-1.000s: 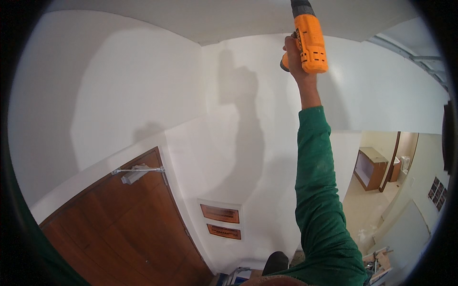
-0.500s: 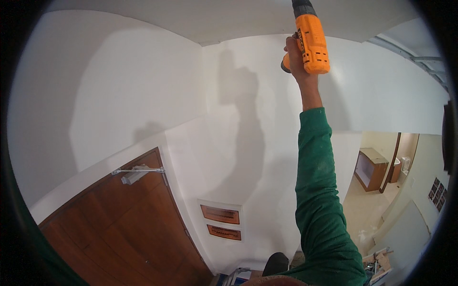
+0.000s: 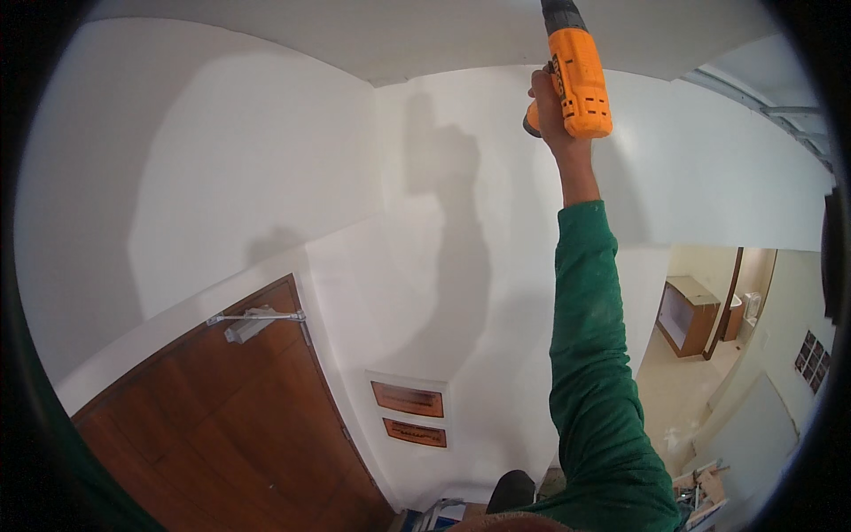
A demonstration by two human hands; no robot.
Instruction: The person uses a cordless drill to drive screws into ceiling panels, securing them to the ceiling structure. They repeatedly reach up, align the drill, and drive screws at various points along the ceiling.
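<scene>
High in the view, my right hand (image 3: 557,120) is wrapped round the grip of an orange and black cordless drill (image 3: 583,84). The drill's dark chuck (image 3: 562,14) points up toward the grey ceiling panel (image 3: 425,35) and runs out of the top edge, so its tip is cut off. My right arm, in a green sleeve (image 3: 589,328), is stretched upward. Along the lower left rim shows a dark green strip, perhaps my left sleeve (image 3: 84,461); my left hand is out of the picture.
A brown wooden door (image 3: 230,417) with a metal door closer (image 3: 253,324) is at lower left. White walls (image 3: 266,160) surround it, with two orange plaques (image 3: 408,399) mounted low. Ceiling framing (image 3: 771,106) shows at upper right. A wooden cabinet (image 3: 690,315) stands beyond an opening.
Hardly anything differs: the drill and my right hand stay overhead in nearly the same place, with only a very slight shift of the view.
</scene>
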